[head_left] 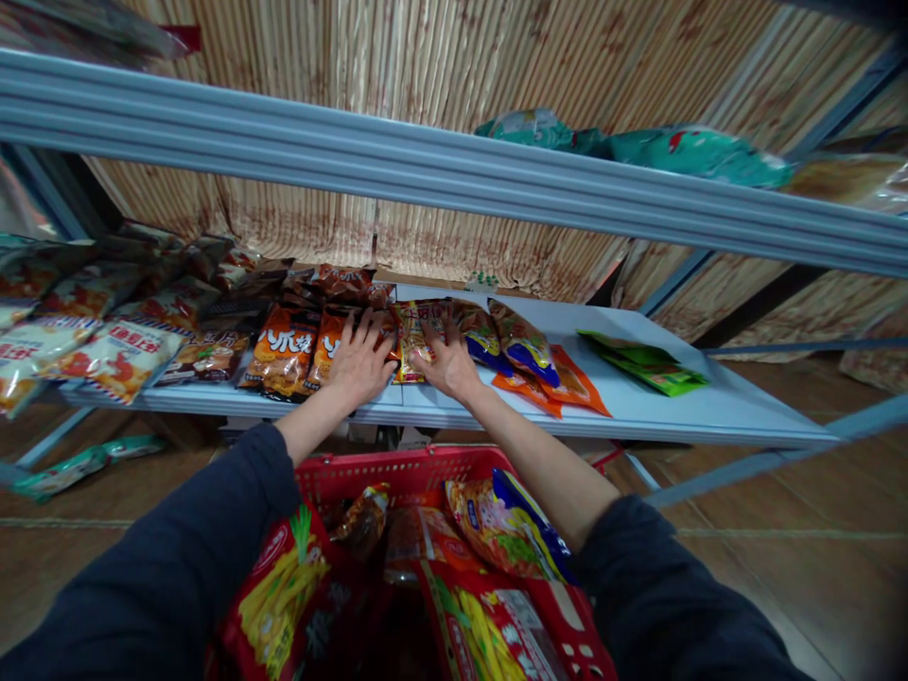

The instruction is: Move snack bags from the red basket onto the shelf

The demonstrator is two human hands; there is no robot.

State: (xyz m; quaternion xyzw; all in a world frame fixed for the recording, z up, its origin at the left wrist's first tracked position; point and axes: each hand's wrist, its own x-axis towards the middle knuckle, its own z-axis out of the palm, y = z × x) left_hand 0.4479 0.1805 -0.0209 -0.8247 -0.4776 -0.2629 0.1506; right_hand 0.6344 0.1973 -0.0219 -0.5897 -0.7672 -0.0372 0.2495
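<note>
My left hand (360, 364) lies flat with fingers spread on an orange-and-black snack bag (327, 346) on the pale blue shelf. Beside it, my right hand (448, 359) rests with fingers apart on a red-and-yellow snack bag (411, 331). Another orange-and-black bag (284, 345) stands just left of my left hand. To the right of my right hand lean two brown bags with blue edges, one of them a noodle-like snack bag (521, 342). Orange packets (578, 378) lie flat under these.
A red basket (404, 465) holding several snack packs stands below the shelf edge. Green packets (642, 361) lie on the shelf's right part. White-and-red bags (128, 355) crowd its left. An upper shelf beam (426, 180) crosses above my hands. A teal packet (89, 468) is low at left.
</note>
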